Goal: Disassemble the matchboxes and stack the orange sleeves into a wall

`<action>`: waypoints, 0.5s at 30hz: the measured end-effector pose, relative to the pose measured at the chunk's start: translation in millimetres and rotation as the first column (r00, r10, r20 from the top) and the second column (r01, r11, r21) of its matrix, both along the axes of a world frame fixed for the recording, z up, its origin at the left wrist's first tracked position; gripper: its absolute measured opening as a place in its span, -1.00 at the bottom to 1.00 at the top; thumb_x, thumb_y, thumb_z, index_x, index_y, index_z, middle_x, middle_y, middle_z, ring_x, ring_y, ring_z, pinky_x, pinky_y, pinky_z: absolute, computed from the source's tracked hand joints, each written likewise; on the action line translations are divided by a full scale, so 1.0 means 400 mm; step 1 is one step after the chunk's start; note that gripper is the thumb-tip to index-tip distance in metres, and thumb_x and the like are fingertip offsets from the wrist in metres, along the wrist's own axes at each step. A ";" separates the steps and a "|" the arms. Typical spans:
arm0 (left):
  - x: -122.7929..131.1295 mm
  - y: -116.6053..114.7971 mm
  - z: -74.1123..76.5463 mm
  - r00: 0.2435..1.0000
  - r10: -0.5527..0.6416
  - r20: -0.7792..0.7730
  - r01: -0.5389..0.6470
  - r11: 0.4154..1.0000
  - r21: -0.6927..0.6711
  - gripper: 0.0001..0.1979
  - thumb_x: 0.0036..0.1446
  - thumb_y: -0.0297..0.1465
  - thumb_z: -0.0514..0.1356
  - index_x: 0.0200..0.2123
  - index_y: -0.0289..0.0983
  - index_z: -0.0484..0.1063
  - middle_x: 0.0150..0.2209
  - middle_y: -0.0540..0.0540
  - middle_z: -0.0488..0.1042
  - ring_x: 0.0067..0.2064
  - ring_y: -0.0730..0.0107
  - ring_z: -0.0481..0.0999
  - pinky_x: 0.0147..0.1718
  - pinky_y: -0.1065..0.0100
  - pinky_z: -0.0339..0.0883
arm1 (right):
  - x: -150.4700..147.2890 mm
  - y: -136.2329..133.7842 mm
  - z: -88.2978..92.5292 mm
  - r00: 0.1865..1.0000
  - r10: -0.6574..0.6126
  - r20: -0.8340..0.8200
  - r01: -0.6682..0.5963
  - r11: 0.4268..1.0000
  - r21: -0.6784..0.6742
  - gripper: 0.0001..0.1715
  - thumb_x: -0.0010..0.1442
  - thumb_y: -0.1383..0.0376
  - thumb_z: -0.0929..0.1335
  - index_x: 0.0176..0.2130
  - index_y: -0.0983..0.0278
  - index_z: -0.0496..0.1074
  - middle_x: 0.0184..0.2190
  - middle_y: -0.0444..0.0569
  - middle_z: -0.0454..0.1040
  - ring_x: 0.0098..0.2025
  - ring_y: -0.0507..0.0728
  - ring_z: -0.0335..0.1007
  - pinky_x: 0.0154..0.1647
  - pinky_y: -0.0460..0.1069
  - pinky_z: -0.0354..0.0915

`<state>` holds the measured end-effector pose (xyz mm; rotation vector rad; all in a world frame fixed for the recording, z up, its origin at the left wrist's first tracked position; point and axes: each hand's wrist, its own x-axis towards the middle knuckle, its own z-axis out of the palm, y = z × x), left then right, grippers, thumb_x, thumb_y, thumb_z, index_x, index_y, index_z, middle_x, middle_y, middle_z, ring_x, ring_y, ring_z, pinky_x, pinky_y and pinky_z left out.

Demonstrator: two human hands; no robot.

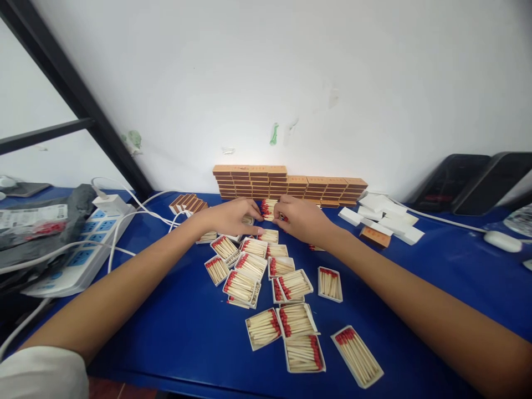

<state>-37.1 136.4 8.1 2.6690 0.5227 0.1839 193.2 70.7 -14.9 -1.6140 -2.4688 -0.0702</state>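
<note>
My left hand [238,216] rests over the back of the match trays, thumb and forefinger apart, with nothing visible between them. Just right of its fingertips lies a pile of red-headed matches [268,209]. At the right side of that pile, my right hand [300,215] has its fingers pinched, with red match heads showing between them. Nearer to me, several white matchbox trays filled with matches [295,284] are scattered, some overlapping. One filled tray [358,354] lies apart at the front right. My hands partly hide the trays beneath them.
Stacked brown matchboxes [249,180] line the wall behind my hands. White empty trays [388,216] are heaped at right, beside two dark phone-like devices [453,183]. A power strip [89,238] with white cables stands at left on the blue table [166,343].
</note>
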 end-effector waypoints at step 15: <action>-0.004 0.008 0.010 0.992 0.103 0.077 -0.108 0.992 0.064 -0.77 0.30 -0.23 0.28 -0.12 -0.22 0.67 -0.13 -0.14 0.64 -0.08 0.21 0.56 -0.04 0.20 0.35 | -0.040 -0.037 0.038 0.979 0.151 0.135 -0.132 0.982 -0.139 -0.68 0.50 0.29 0.24 -0.15 0.31 0.55 -0.09 0.13 0.56 -0.14 0.19 0.50 -0.35 0.03 0.13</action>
